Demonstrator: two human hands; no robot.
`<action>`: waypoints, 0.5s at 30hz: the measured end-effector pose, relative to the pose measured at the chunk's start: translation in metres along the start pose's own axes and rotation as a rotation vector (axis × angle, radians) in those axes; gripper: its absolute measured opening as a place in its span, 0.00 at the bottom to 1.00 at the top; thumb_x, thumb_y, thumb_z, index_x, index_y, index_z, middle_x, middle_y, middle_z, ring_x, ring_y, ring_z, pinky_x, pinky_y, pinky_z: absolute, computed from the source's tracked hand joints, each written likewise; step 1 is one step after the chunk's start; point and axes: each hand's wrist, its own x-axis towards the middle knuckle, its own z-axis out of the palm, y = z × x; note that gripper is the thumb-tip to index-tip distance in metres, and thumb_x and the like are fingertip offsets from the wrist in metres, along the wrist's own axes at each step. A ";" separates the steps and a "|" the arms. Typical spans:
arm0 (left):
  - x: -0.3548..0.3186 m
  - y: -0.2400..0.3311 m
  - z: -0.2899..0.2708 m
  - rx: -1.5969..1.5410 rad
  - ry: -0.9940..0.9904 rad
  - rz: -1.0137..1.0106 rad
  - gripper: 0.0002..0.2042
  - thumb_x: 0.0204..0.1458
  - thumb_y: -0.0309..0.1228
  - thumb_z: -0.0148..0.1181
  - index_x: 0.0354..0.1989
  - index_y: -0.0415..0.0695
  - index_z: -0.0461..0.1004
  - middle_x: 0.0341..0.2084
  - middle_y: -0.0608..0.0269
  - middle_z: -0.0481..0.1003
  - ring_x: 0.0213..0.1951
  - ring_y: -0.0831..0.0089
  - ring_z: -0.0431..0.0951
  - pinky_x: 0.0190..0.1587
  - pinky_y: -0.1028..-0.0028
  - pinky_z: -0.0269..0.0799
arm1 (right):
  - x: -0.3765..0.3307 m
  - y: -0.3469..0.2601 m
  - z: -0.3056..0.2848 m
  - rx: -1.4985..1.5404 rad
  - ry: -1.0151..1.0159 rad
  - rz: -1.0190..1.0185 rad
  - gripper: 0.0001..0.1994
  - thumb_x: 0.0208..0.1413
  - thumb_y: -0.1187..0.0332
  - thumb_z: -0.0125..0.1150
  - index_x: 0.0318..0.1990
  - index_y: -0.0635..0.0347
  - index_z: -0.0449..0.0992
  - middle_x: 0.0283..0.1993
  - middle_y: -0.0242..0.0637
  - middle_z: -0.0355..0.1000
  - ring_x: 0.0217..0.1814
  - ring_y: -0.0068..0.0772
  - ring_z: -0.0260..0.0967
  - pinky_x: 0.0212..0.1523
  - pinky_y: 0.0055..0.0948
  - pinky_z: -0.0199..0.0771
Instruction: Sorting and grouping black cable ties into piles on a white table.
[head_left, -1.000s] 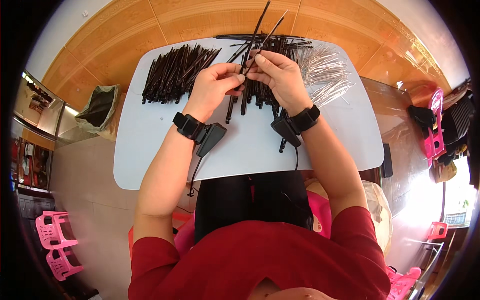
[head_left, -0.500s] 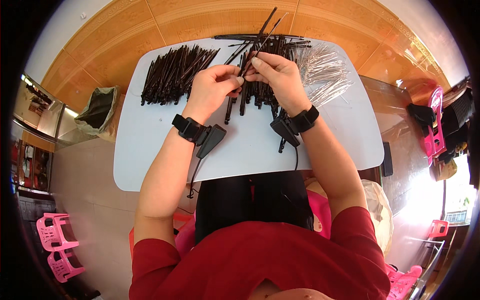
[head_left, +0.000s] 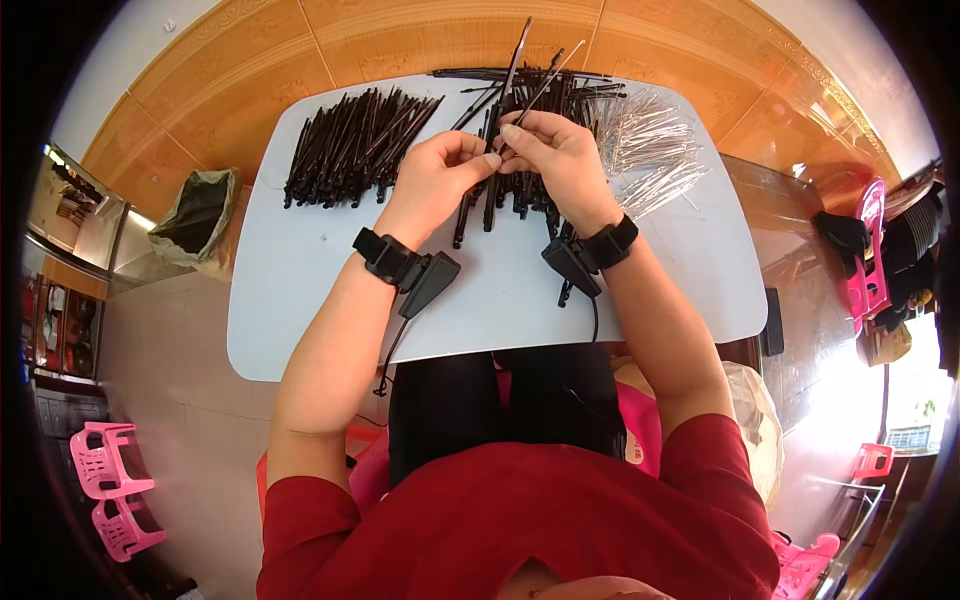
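My left hand [head_left: 437, 181] and my right hand [head_left: 553, 155] meet over the far middle of a pale blue table [head_left: 300, 290]. Together they pinch a thin black stick [head_left: 508, 85] that points up and away, with a thin silvery rod [head_left: 556, 72] beside it in the right fingers. Under the hands lies a loose pile of black sticks [head_left: 520, 190]. A larger heap of black sticks [head_left: 352, 147] sits to the left. Clear thin rods [head_left: 645, 150] lie in a heap to the right. Both wrists wear black straps with small devices.
The floor beyond the table is orange tile. A dark bag [head_left: 195, 215] stands at the left. Pink plastic stools [head_left: 110, 485] sit at the lower left, and a pink chair [head_left: 868, 255] with dark items stands at the right. A white sack [head_left: 755, 425] lies by my right side.
The hands stay over the same spot. The held black stick and the silvery rod have shifted slightly, and the fingers have adjusted their pinch.
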 end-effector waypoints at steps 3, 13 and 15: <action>0.000 0.000 0.000 0.071 -0.002 -0.005 0.07 0.52 0.28 0.65 0.35 0.37 0.76 0.25 0.69 0.75 0.28 0.83 0.70 0.30 0.81 0.65 | 0.000 0.000 0.000 -0.021 -0.001 0.016 0.13 0.61 0.70 0.60 0.49 0.70 0.74 0.37 0.35 0.76 0.37 0.22 0.75 0.40 0.21 0.78; -0.003 0.015 0.000 0.004 0.023 -0.164 0.08 0.49 0.29 0.66 0.28 0.39 0.75 0.23 0.70 0.73 0.25 0.82 0.69 0.28 0.79 0.65 | -0.001 -0.007 -0.001 0.117 0.002 0.050 0.12 0.60 0.71 0.60 0.47 0.70 0.74 0.36 0.37 0.76 0.35 0.24 0.75 0.38 0.23 0.80; -0.005 0.017 0.000 0.009 0.034 -0.159 0.08 0.49 0.30 0.66 0.28 0.39 0.75 0.22 0.70 0.72 0.25 0.82 0.68 0.27 0.79 0.65 | 0.000 -0.008 -0.004 0.145 0.014 0.055 0.11 0.60 0.71 0.60 0.46 0.70 0.73 0.37 0.38 0.76 0.35 0.24 0.75 0.38 0.23 0.80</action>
